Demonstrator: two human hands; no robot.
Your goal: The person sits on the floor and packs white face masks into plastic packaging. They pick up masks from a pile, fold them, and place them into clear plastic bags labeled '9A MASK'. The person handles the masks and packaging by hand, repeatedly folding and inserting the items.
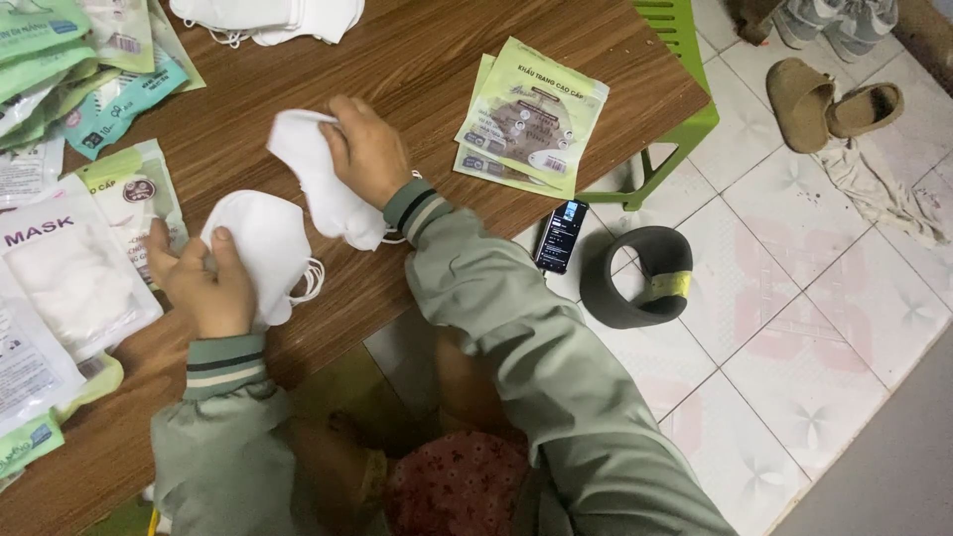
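Note:
My left hand [202, 280] grips a stack of folded white face masks [266, 250] with ear loops, held just above the brown wooden table [417, 60]. My right hand [365, 149] holds a single folded white mask [318, 184], lifted a little to the right of that stack. Both arms wear grey-green sleeves with striped cuffs.
Packaged masks in clear and green pouches [60, 248] lie along the table's left side, with two green-and-brown packets [531, 114] at the right edge and loose white masks [268, 18] at the back. A phone [561, 236], dark roll [635, 276], green stool [685, 89] and slippers [829, 99] are on the tiled floor.

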